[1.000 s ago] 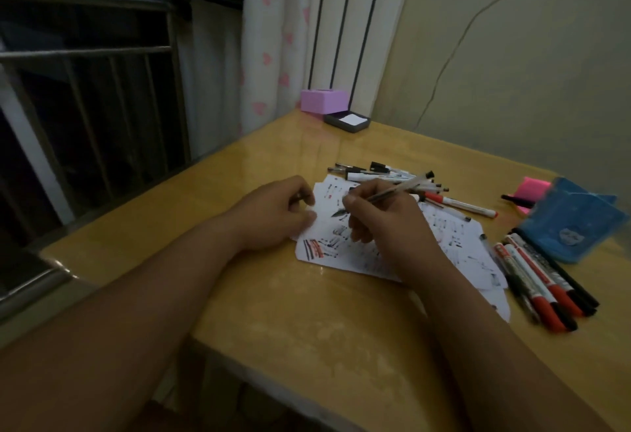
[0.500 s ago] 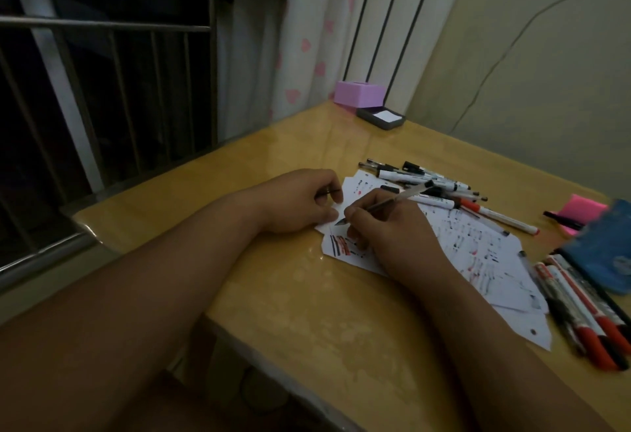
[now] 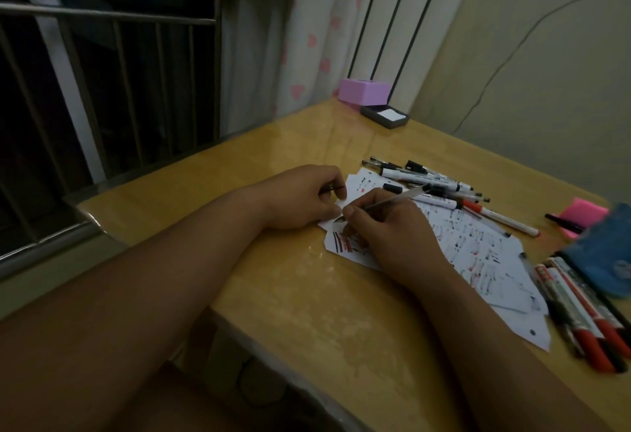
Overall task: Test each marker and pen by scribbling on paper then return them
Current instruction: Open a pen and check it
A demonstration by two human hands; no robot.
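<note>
My right hand (image 3: pixel 392 233) grips a clear-barrelled pen (image 3: pixel 396 200), tip down on the left corner of the scribbled white paper (image 3: pixel 485 254). My left hand (image 3: pixel 300 199) rests on the paper's left edge, fingers curled around a small dark pen cap (image 3: pixel 336 188). Behind the paper lies a heap of pens and markers (image 3: pixel 437 182). A row of red and black markers (image 3: pixel 587 312) lies at the right, beside a blue pouch (image 3: pixel 604 254).
A pink box (image 3: pixel 363 90) and a dark tray with a white pad (image 3: pixel 384 116) stand at the table's far corner. Pink sticky notes (image 3: pixel 585 214) with a black pen lie at the right. The wooden table (image 3: pixel 307 312) ends at a railed window on the left.
The camera view swung left and down, so everything shifted right in frame. My right hand moved the pen tip slightly toward the paper's left corner. My left hand stayed put.
</note>
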